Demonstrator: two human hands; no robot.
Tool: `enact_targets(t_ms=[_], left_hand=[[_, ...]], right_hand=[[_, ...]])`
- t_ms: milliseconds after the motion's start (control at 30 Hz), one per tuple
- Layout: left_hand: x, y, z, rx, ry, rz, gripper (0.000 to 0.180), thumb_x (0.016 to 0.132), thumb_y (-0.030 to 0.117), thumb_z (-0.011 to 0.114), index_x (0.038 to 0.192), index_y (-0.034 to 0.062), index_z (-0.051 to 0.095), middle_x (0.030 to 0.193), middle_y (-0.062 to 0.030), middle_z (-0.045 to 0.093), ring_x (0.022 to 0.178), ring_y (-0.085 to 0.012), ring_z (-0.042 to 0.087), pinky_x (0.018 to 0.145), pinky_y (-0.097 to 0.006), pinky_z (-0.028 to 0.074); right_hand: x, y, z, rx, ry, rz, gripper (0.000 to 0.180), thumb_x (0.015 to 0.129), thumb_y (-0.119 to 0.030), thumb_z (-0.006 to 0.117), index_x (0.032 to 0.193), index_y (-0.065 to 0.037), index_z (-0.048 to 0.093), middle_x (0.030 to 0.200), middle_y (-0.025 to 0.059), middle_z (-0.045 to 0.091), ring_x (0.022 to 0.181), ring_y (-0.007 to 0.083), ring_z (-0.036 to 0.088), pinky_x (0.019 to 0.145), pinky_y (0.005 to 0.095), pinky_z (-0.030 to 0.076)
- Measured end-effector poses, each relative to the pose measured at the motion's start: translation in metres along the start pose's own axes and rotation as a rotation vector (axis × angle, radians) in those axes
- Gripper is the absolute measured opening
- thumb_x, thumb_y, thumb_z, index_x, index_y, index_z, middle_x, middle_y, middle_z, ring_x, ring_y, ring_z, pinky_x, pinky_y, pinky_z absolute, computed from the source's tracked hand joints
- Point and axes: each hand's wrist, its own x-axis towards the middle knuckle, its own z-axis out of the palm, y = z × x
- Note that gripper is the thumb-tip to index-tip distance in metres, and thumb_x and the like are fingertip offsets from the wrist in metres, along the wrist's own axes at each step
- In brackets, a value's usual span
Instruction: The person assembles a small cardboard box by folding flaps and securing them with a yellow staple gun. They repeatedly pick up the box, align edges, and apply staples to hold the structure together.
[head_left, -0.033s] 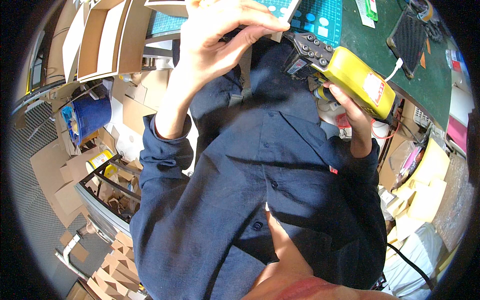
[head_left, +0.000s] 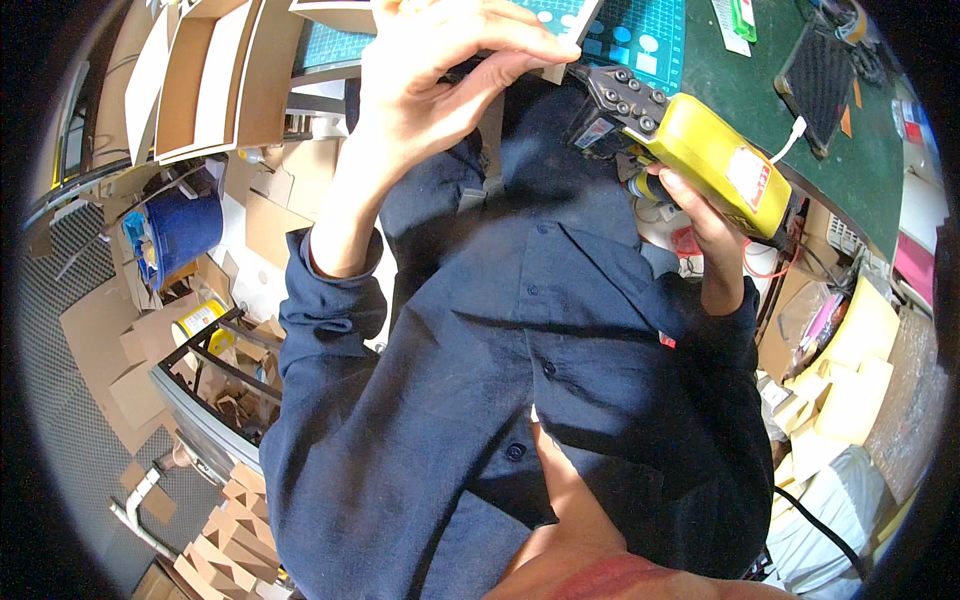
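My left hand [head_left: 430, 85] is raised at the top centre, its thumb and index finger pinching the edge of a thin, light-coloured board [head_left: 586, 20]. Most of that board lies behind my fingers or beyond the upper rim. My right hand [head_left: 708, 220] grips a yellow handheld power tool [head_left: 720, 155] from below; several of its fingers are hidden behind the body. The tool's black metal head [head_left: 625, 100] has several round bolts and points up and left. Its narrow tip reaches close to my left fingertips, though I cannot tell whether it touches the board.
A teal cutting mat [head_left: 655, 60] lies on the green table [head_left: 850, 195]. On the table's right are a black tablet-like object [head_left: 815, 85] and a white cable plug [head_left: 797, 128]. Open cardboard boxes [head_left: 250, 90] stand at upper left, above a blue bin [head_left: 185, 235]. Folded cardboard [head_left: 225, 535] fills the lower left.
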Motion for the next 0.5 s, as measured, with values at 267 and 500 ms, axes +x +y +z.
enact_targets(t_ms=[267, 500], left_hand=[[-0.001, -0.002, 0.001, 0.006, -0.001, 0.027, 0.019, 0.081, 0.006, 0.078, 0.097, 0.0162, 0.078, 0.088, 0.0037, 0.075, 0.069, -0.0069, 0.054, 0.08, -0.027, 0.031], [0.001, -0.001, 0.001, -0.039, 0.001, -0.001, 0.017, 0.081, 0.006, 0.077, 0.096, 0.015, 0.078, 0.087, 0.0029, 0.075, 0.068, -0.0069, 0.056, 0.079, -0.028, 0.031]], right_hand=[[-0.002, -0.004, 0.001, 0.01, 0.006, 0.043, 0.042, 0.085, -0.009, 0.078, 0.125, -0.003, 0.065, 0.123, 0.0083, 0.069, 0.117, 0.0209, 0.064, 0.105, 0.0356, 0.045], [-0.01, 0.004, -0.011, -0.262, -0.088, -0.072, 0.038, 0.088, -0.012, 0.076, 0.123, -0.004, 0.067, 0.121, 0.0066, 0.07, 0.115, 0.02, 0.063, 0.105, 0.0343, 0.045]])
